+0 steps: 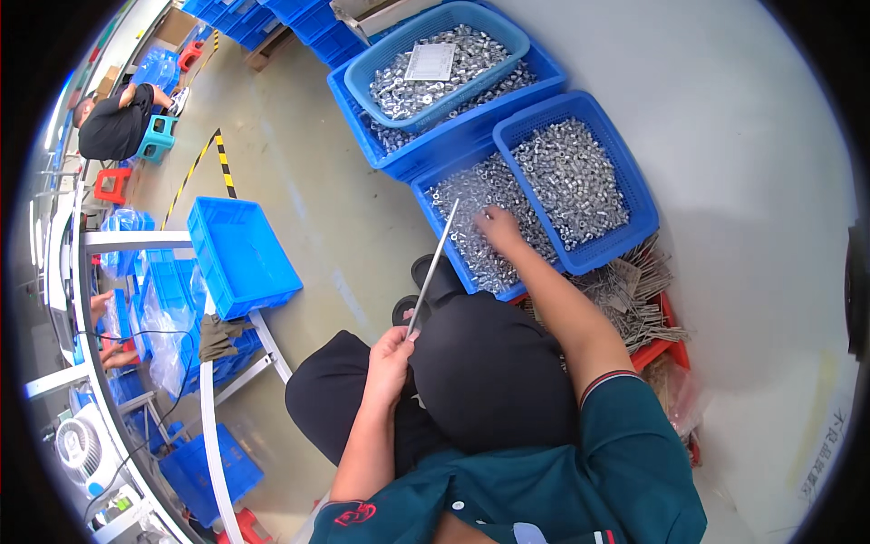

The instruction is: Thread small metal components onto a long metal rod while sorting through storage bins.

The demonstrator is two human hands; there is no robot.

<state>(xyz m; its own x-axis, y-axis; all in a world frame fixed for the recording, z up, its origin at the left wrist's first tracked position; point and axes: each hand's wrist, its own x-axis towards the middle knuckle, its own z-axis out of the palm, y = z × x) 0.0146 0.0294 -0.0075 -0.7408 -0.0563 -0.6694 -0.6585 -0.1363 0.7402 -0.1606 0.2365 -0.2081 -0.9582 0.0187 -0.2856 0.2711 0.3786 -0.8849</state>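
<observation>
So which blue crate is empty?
The crate on the left, by the white frame: its inside is bare blue, while the others hold small metal parts.

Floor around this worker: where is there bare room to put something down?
Bare floor lies between the empty blue crate and the bins of metal parts. By the right hand, bins, baskets and the rod pile crowd together.

Floor [308,181] w/ blue crates [245,258], red tray [666,349].
</observation>
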